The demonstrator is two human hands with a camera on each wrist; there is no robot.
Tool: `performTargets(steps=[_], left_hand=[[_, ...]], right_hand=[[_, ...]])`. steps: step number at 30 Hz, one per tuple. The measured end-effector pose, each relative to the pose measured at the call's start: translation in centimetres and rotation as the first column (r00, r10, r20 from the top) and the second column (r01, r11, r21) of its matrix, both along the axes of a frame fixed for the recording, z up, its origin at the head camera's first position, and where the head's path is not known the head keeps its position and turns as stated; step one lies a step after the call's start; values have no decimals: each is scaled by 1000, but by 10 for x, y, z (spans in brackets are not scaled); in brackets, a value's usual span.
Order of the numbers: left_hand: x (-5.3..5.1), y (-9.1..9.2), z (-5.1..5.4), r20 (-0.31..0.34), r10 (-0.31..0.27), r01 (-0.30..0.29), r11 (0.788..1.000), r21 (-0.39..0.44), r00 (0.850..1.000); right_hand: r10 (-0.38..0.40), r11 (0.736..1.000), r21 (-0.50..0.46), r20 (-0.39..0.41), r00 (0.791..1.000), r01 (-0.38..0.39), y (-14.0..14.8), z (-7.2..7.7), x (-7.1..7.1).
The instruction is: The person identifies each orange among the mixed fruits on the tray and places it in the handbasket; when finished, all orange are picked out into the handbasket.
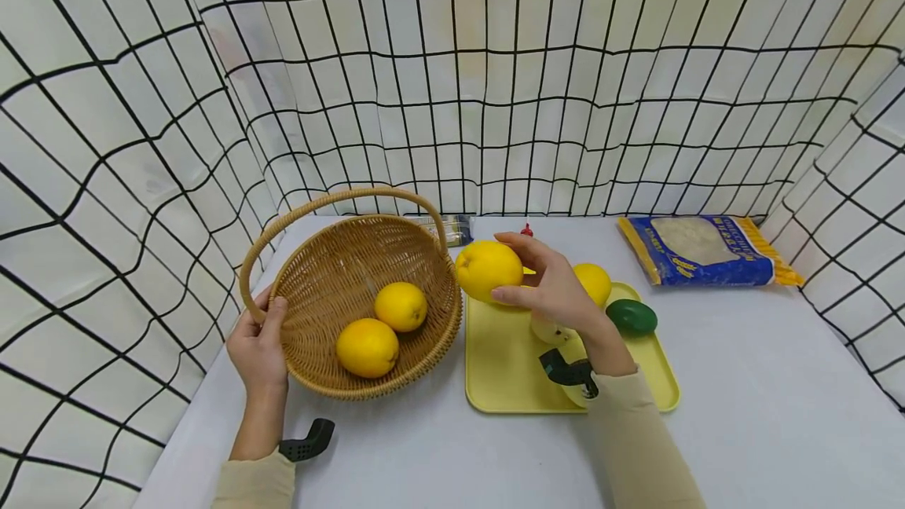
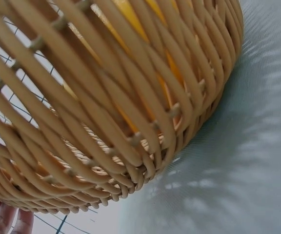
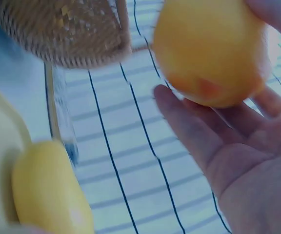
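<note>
My left hand (image 1: 258,348) grips the left side of a wicker basket (image 1: 321,258) where the handle meets the rim. The basket tilts toward me, with two yellow fruits (image 1: 368,348) lying inside. Over the gap between basket and tray, my right hand (image 1: 566,293) holds another rounded yellow fruit (image 1: 488,269) between thumb and fingers. In the right wrist view this fruit (image 3: 211,48) sits in the curled fingers, near the basket (image 3: 72,29). The left wrist view shows the basket's woven side (image 2: 106,97), with yellow fruit glimpsed through the slats.
A yellow tray (image 1: 498,383) stands right of the basket, partly covered by my right arm. On it are a yellow fruit (image 1: 592,283), a dark green fruit (image 1: 632,316) and pale items. A blue-and-yellow food packet (image 1: 707,251) lies back right; black netting (image 1: 523,100) surrounds the table.
</note>
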State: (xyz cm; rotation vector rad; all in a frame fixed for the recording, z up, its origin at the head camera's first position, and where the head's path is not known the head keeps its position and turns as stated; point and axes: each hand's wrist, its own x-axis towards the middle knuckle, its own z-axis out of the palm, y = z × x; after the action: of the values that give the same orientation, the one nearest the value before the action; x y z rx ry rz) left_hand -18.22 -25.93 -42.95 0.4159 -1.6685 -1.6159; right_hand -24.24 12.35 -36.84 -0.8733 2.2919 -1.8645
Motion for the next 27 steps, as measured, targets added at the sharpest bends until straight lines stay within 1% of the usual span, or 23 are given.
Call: performTargets(steps=[3,8,11,14,17,22,24,27], left_hand=[[1,0,-1,-13,-7,7,1000,0,1000],[2,2,-2,-52,-19,19,1000,-2,998],[2,3,-1,-74,-36,37,999,12,997],[2,3,1,-74,-46,45,999,-8,996],[3,3,2,-74,-48,45,999,-29,996],[4,4,0,-87,-64,61,997,-38,994],[4,4,-1,-92,-47,41,997,-70,995],[3,5,-3,-99,-19,6,992,-126,995]], right_hand=[[22,997,-77,7,1000,-21,-13,1,4],[38,995,-86,-46,998,-42,-35,-1,9],[60,992,-104,-80,995,-68,-47,-2,14],[90,988,-114,-101,991,-102,-58,-3,18],[117,987,-97,-110,987,-128,-68,-7,20],[127,988,-68,-111,986,-135,-81,-15,26],[134,989,-50,-109,985,-140,-86,-17,28],[145,989,25,-112,983,-143,-90,-20,30]])
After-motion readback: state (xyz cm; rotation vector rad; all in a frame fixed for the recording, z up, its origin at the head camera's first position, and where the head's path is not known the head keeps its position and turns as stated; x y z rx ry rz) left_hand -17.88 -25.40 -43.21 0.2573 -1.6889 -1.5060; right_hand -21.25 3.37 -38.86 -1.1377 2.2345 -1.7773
